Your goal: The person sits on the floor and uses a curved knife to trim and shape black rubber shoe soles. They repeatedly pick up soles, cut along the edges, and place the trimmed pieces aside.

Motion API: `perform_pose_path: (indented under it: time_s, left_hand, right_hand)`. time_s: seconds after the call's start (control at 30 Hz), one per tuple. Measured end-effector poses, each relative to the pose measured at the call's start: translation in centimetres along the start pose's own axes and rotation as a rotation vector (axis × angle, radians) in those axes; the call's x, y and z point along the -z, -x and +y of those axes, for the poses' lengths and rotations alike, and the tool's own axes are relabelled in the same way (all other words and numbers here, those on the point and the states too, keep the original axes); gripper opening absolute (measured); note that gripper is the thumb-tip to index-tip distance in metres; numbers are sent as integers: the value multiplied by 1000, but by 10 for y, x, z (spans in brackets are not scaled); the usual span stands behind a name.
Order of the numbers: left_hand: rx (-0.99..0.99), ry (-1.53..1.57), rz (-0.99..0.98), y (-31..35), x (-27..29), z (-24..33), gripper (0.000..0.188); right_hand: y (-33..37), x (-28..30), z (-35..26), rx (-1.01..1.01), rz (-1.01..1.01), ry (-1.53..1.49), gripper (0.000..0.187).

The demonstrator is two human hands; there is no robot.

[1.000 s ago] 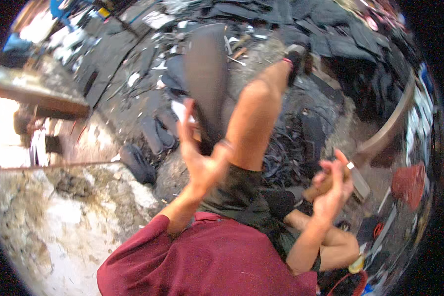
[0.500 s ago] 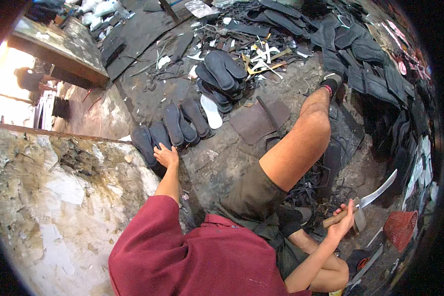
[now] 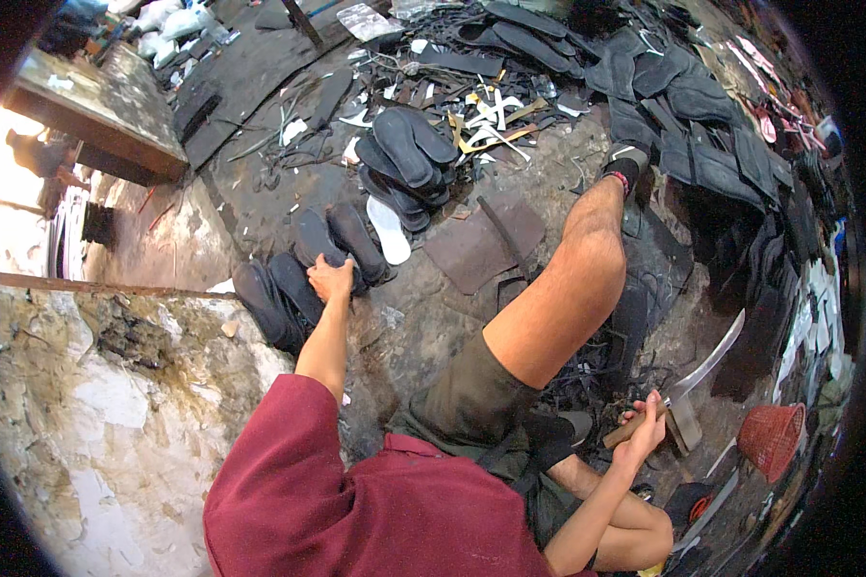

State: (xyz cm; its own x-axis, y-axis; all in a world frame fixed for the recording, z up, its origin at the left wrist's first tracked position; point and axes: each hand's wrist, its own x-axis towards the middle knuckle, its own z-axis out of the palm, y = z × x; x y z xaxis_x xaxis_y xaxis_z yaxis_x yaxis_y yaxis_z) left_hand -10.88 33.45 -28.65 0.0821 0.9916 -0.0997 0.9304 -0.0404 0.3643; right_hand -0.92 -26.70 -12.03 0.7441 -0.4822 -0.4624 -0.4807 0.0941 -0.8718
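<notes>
My left hand (image 3: 331, 279) grips the near end of a black shoe sole (image 3: 315, 236), thumb and fingers closed around it. Left of it lean other black soles (image 3: 271, 303) against the peeling wall; to its right stand more black soles (image 3: 354, 234). A white sole (image 3: 388, 231) lies beside these, below a stack of black soles (image 3: 406, 149). On the right, my right hand (image 3: 643, 431) is closed around the wooden handle of a knife (image 3: 707, 365). Its long curved blade points up and to the right, away from the soles.
Offcuts (image 3: 491, 120) in white, yellow and black litter the floor at the far side. A large heap of black sole pieces (image 3: 707, 106) lies at the far right. A red basket (image 3: 772, 440) stands near my right hand. A brown flat sheet (image 3: 481, 240) lies ahead.
My left hand has moved from the soles nearest the wall to one further right and closed on it. My right hand still holds the knife; the whole view has shifted slightly.
</notes>
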Motion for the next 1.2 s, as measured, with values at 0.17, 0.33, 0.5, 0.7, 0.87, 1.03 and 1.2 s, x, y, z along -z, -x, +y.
perform_pose_path:
  time_s: [0.17, 0.33, 0.5, 0.7, 0.87, 1.03, 1.2]
  left_hand:
    - [63, 27, 228, 23, -7, 10, 75]
    - [329, -264, 185, 12, -13, -64, 68]
    - [98, -139, 19, -16, -7, -96, 83]
    - [-46, -170, 20, -44, -4, -98, 80]
    - [12, -297, -47, -41, 2, -122, 72]
    - [-144, 50, 520, -1, 3, -79, 54]
    - [-531, 827, -20, 149, 55, 92, 41]
  right_hand:
    - [-2, -1, 3, -16, -6, 21, 34]
    - [-32, -4, -12, 6, 7, 10, 32]
    - [-45, -22, -7, 25, -38, -52, 34]
    - [-28, -32, 12, -73, -47, 25, 29]
    - [-59, -28, 48, 24, -27, 92, 26]
    - [-123, -57, 77, 520, 42, 891, 71]
    - [-99, -45, 87, 606, 189, 1160, 64]
